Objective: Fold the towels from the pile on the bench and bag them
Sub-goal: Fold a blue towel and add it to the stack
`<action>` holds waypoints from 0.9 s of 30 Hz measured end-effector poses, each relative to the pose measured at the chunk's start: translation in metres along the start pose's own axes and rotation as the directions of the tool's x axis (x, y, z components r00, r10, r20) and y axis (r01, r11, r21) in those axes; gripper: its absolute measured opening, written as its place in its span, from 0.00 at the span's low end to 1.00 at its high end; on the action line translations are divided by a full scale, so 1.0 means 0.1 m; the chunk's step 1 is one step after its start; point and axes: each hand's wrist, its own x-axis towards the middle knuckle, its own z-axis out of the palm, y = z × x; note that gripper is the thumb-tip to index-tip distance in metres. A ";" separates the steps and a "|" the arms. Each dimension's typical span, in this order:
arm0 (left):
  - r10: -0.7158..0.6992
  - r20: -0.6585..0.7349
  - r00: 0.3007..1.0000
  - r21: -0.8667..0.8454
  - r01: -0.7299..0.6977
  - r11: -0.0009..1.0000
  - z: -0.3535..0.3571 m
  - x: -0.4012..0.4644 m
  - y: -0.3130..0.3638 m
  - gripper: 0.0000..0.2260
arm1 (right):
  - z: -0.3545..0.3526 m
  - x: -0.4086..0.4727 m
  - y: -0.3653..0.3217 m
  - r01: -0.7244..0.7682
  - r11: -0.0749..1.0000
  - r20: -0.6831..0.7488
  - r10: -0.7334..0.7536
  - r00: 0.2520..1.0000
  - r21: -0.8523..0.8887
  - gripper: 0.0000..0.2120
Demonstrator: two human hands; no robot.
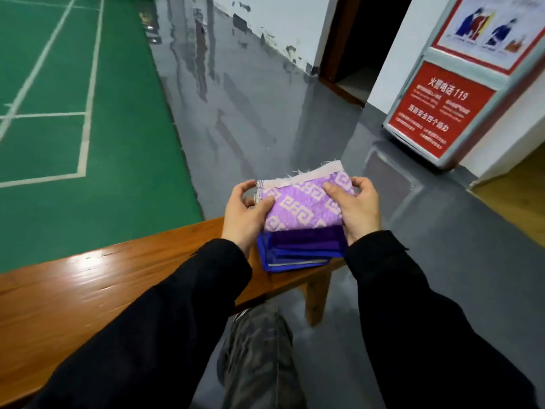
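Over the bench [88, 278] end, our left hand [246, 209] and right hand [355, 209] pinch the lilac towel [306, 205]; loosen either and the fold springs open onto the folded stack [298, 250].

— Premises type?
— Indoor sports hall. A green court floor [59, 93] with white boundary lines [88, 113] is noted, a fire-safety notice board [448, 93], a wooden worktop [88, 287].
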 end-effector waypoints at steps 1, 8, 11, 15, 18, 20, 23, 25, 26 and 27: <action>0.012 0.007 1.000 0.147 -0.013 0.989 0.08 0.10 -0.07 0.22 | -0.07 0.08 0.07 -0.016 0.996 -0.021 0.014 1.000 -0.089 0.29; 0.216 0.264 0.940 0.735 -0.341 0.586 0.17 0.18 -0.45 0.22 | -0.38 -0.03 0.41 0.446 0.486 0.263 -0.400 0.878 -0.752 0.21; 0.175 0.406 0.897 0.750 -0.437 0.496 0.28 0.16 -0.48 0.20 | -0.27 -0.07 0.45 0.603 0.278 0.490 -0.383 0.784 -0.748 0.18; 0.245 0.293 0.924 0.695 -0.381 0.609 0.31 0.07 -0.31 0.17 | 0.07 -0.28 0.37 0.622 0.336 0.482 -0.415 0.772 -0.707 0.15; 0.306 0.143 0.941 0.653 -0.323 0.686 0.01 -0.10 -0.13 0.13 | 0.50 -0.46 0.32 0.676 0.395 0.529 -0.424 0.735 -0.623 0.17; 0.300 0.069 0.951 0.654 -0.270 0.707 -0.29 -0.29 -0.09 0.10 | 0.76 -0.63 0.35 0.703 0.407 0.574 -0.406 0.711 -0.584 0.16; 0.272 -0.047 0.961 0.681 -0.168 0.712 -1.07 -0.63 -0.16 0.09 | 1.25 -1.05 0.47 0.771 0.434 0.672 -0.393 0.628 -0.466 0.10; 0.271 -0.158 0.950 0.739 -0.068 0.670 -1.76 -0.86 -0.21 0.10 | 1.57 -1.33 0.53 0.803 0.463 0.750 -0.357 0.556 -0.375 0.05; 0.279 -0.247 0.928 0.775 0.016 0.632 -2.22 -1.03 -0.19 0.10 | 1.79 -1.53 0.54 0.823 0.469 0.790 -0.347 0.506 -0.321 0.04; 0.278 -0.330 0.902 0.808 0.118 0.577 -2.57 -1.17 -0.18 0.11 | 1.92 -1.66 0.56 0.835 0.468 0.819 -0.329 0.470 -0.291 0.03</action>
